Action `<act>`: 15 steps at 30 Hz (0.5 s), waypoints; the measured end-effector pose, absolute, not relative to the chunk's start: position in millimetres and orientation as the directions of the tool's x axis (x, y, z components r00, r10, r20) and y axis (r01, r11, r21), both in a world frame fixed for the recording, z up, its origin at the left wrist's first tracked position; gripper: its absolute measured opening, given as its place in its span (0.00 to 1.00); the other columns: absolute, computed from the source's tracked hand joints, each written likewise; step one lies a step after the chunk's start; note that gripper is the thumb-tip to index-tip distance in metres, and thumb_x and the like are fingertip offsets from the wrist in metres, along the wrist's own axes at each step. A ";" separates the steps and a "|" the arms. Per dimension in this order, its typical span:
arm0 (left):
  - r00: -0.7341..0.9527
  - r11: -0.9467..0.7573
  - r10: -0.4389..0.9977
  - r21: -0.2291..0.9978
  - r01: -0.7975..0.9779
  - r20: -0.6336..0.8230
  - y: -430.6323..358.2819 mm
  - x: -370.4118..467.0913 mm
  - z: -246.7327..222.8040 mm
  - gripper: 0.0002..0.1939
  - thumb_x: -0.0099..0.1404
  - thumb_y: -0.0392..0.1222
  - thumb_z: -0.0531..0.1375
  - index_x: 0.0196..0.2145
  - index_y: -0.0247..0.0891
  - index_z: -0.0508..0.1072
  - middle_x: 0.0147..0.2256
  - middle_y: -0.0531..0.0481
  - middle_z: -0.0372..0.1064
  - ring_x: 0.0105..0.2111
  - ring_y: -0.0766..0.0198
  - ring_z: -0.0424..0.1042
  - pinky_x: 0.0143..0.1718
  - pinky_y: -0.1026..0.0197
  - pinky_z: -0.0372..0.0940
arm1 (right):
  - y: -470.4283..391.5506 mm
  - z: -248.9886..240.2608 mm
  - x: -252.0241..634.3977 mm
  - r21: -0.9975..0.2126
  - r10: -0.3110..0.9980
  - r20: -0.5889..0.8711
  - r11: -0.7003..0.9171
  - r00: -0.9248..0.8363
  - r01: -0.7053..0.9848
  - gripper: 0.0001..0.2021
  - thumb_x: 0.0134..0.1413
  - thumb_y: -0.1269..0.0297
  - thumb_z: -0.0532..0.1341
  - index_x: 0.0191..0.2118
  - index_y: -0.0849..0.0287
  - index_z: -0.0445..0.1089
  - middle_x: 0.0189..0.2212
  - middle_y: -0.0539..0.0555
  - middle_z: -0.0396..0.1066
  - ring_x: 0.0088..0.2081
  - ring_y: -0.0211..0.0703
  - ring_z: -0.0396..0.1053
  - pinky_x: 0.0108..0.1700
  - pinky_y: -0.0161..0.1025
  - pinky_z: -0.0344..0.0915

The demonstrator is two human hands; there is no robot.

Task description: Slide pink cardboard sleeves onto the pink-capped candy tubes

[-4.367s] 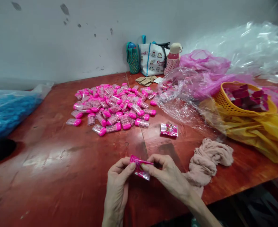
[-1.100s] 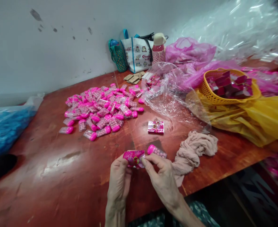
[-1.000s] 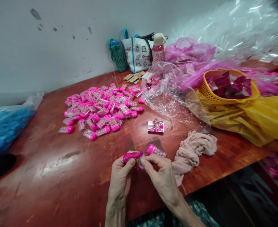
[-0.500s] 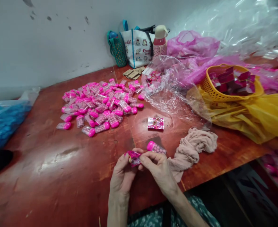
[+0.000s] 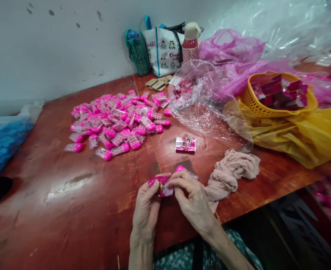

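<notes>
My left hand is closed on a small, shiny magenta printed label, with the thumb on its face. At the label's right edge, the bent fingers of my right hand pinch it; the fingertips partly hide that edge. Just behind my right hand lies a small clear bottle with a pink cap, partly covered by the fingers. A stack of similar magenta labels sits farther back on the table. To the left spreads a heap of pink-capped clear bottles filled with pink beads.
A crumpled beige cloth lies right of my hands on the red-brown table. Behind it are clear plastic film, a yellow basket of magenta pieces and yellow plastic. A bag of blue items is at left; a tote and flask stand behind.
The label is turned to show more of its printed face. My right fingers have shifted at its edge, covering more of the nearby bottle. The camera view has tilted slightly.
</notes>
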State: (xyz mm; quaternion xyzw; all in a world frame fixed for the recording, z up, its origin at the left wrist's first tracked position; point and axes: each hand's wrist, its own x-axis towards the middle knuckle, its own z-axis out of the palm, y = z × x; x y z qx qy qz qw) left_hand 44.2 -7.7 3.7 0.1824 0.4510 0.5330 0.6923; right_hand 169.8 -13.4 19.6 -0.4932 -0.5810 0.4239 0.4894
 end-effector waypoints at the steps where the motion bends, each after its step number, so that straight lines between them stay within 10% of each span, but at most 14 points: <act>1: 0.009 0.355 0.901 0.725 -0.591 -0.434 -8.0 44.3 3.0 0.07 0.53 0.34 0.62 0.31 0.32 0.77 0.30 0.45 0.75 0.31 0.64 0.71 0.35 0.66 0.65 | -13.4 19.2 170.1 -0.972 0.986 0.159 0.167 -0.060 0.168 0.18 0.47 0.83 0.50 0.33 0.56 0.71 0.35 0.52 0.68 0.39 0.39 0.66 0.42 0.36 0.62; 10: 0.071 0.389 0.905 0.748 -0.538 -0.420 -11.3 35.9 6.6 0.10 0.54 0.35 0.61 0.35 0.33 0.77 0.35 0.42 0.74 0.35 0.58 0.71 0.38 0.59 0.64 | -11.5 14.7 172.3 -0.744 0.939 0.257 0.344 -0.229 0.573 0.11 0.52 0.72 0.57 0.40 0.51 0.71 0.43 0.55 0.64 0.44 0.49 0.59 0.44 0.46 0.60; 15: 0.060 0.360 0.918 0.760 -0.540 -0.392 -11.1 31.2 6.5 0.08 0.56 0.35 0.60 0.33 0.32 0.77 0.43 0.42 0.71 0.35 0.61 0.71 0.39 0.62 0.64 | -11.4 11.3 170.4 -0.780 0.941 0.241 0.332 -0.235 0.531 0.09 0.56 0.69 0.56 0.38 0.51 0.72 0.39 0.54 0.66 0.41 0.46 0.60 0.42 0.44 0.61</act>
